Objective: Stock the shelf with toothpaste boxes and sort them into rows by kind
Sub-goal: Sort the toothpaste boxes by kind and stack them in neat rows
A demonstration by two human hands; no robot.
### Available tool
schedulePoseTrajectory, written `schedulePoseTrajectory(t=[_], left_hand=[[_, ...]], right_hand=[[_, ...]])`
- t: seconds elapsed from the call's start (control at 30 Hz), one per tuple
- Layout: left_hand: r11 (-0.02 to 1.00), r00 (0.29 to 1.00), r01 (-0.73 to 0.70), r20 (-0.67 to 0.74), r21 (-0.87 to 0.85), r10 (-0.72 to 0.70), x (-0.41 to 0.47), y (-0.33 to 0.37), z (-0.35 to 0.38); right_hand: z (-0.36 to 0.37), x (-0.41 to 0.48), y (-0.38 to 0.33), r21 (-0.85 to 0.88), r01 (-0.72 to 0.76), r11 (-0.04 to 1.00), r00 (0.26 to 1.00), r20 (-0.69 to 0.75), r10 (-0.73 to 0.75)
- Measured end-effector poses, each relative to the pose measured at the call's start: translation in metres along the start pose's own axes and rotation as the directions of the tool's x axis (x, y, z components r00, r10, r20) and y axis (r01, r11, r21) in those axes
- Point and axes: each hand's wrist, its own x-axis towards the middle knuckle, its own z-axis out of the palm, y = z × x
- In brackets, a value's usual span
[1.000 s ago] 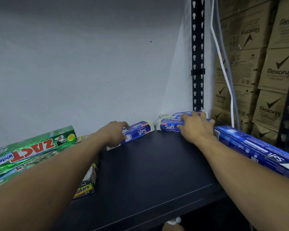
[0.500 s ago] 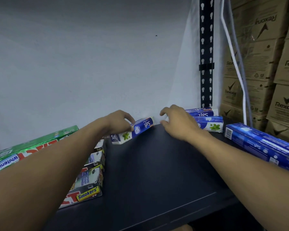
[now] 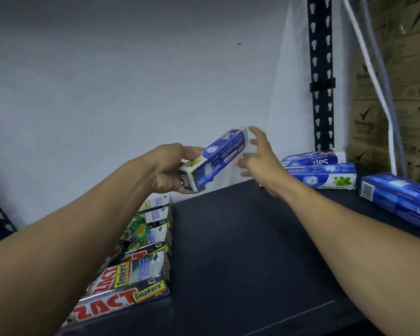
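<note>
in the left hand (image 3: 172,168), a blue-and-white rectangular cardboard toothpaste box (image 3: 216,158): gripped at its near end, thumb on one face, fingers curled round the other. held in the air above the flat black shelf board (image 3: 240,251), near the grey back wall (image 3: 107,93), tilted with the far end higher. just beside that far end, the right hand (image 3: 260,161), fingers spread and straight, holding nothing; too blurred to tell whether touching the box or just short of it.

likely light and stiff along its length, with thin card faces prone to denting under a hard squeeze and a glossy print prone to slipping. best taken across the two long sides near the middle, or with one hand at each end; probably unwise to press on the end flaps, for fear of popping them open.

probably bound for the back right corner, beside two more blue-and-white cardboard boxes of the same brand (image 3: 323,177), stacked flat near the black slotted steel upright (image 3: 321,69). easy enough to lay on top or alongside, long edges matched.

further right, a long blue wrapped multipack (image 3: 398,197). to the left, a row of black-and-silver cardboard boxes with red lettering and yellow labels (image 3: 131,282), a different kind, well apart from the blue ones.
</note>
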Motion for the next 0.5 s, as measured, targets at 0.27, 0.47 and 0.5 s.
schedulePoseTrajectory(t=[0.27,0.47,0.5], left_hand=[[0.972,0.98,0.191,0.037,0.137,-0.198,0.008,0.002,-0.001],[0.997,0.998,0.049,0.034,0.059,-0.051,0.015,0.005,-0.012],[0.999,0.999,-0.028,0.021,0.04,0.027,0.014,0.005,-0.012]], right_hand=[[-0.022,0.009,0.025,-0.512,0.424,0.747,0.904,0.282,-0.321],[-0.028,0.005,0.026,-0.624,0.343,0.702,0.939,0.236,-0.249],[-0.027,0.004,0.024,-0.639,0.324,0.698,0.946,0.211,-0.246]])
